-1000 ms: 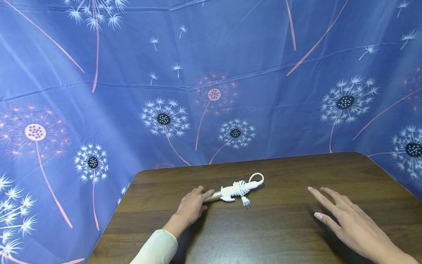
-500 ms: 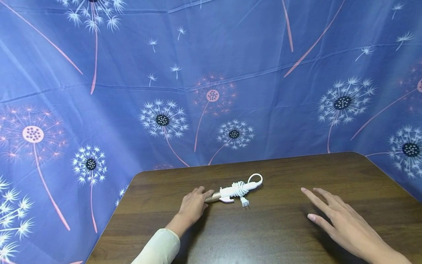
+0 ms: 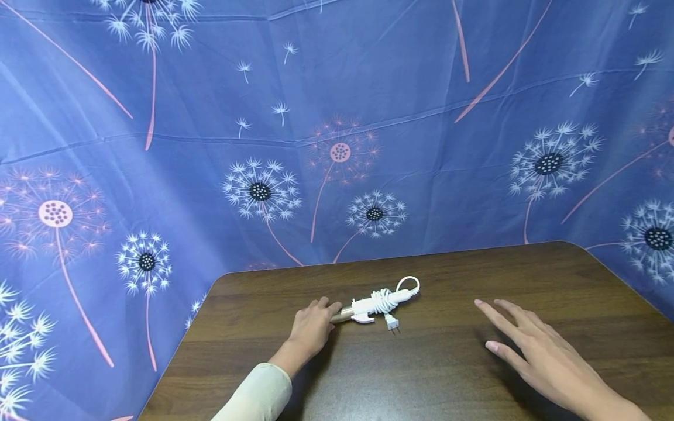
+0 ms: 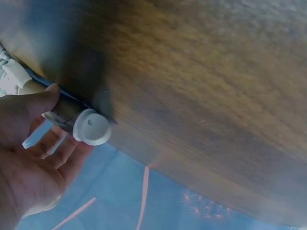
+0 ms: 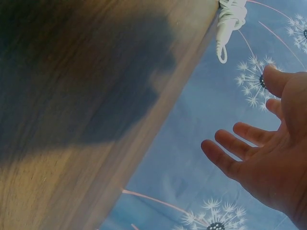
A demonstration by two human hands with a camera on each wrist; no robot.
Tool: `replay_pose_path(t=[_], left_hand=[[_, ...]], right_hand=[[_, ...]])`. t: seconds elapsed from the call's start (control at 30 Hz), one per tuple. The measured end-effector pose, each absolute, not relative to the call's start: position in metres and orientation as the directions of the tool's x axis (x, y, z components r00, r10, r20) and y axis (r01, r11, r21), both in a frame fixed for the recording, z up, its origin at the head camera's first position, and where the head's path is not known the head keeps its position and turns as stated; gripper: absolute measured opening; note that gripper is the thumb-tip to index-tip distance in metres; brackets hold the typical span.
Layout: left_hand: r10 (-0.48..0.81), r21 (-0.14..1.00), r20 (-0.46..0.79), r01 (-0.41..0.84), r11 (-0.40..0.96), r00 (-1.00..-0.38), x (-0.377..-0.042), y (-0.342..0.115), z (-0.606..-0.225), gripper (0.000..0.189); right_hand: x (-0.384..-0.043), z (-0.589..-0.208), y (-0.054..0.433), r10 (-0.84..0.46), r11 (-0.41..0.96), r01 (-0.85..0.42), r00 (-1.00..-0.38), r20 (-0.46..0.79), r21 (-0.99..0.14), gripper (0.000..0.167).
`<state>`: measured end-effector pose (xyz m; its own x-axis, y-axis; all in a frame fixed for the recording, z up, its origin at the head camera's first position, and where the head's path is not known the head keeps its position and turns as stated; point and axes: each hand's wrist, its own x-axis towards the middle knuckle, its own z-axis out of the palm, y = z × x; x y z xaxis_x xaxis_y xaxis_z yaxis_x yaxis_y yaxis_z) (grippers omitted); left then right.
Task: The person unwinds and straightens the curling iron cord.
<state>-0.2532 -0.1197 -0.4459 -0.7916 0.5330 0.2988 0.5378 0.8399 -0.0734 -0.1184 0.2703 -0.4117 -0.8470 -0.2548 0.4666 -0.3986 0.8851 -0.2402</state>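
A curling iron with a white handle (image 3: 363, 306) and a brownish-gold barrel (image 3: 342, 315) lies on the wooden table. Its white cord (image 3: 384, 300) is wound round the handle, and the two-pin plug (image 3: 392, 322) lies in front. My left hand (image 3: 312, 328) grips the barrel near its tip. In the left wrist view, the thumb (image 4: 48, 98) is on one side of the barrel and the fingers are on the other, with the white end cap (image 4: 92, 127) sticking out past them. My right hand (image 3: 544, 356) hovers above the table on the right, fingers spread, holding nothing.
The brown table (image 3: 421, 374) has rounded far corners. Behind it hangs a blue cloth (image 3: 421, 146) printed with dandelions, close to the table's back edge. A pale sleeve (image 3: 260, 392) covers the left forearm.
My right hand has drifted slightly left, toward the curling iron. The left hand keeps its place on the barrel, and the curling iron stays where it was.
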Motion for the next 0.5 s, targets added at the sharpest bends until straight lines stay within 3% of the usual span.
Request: replay_pose_path(t=[0.5], left_hand=[[0.512, -0.162, 0.289, 0.485, 0.859, -0.809, -0.246, -0.107, -0.447, 0.034]], right_hand=[[-0.116, -0.412, 0.269, -0.255, 0.884, -0.4, -0.845, 0.47, -0.24, 0.071]])
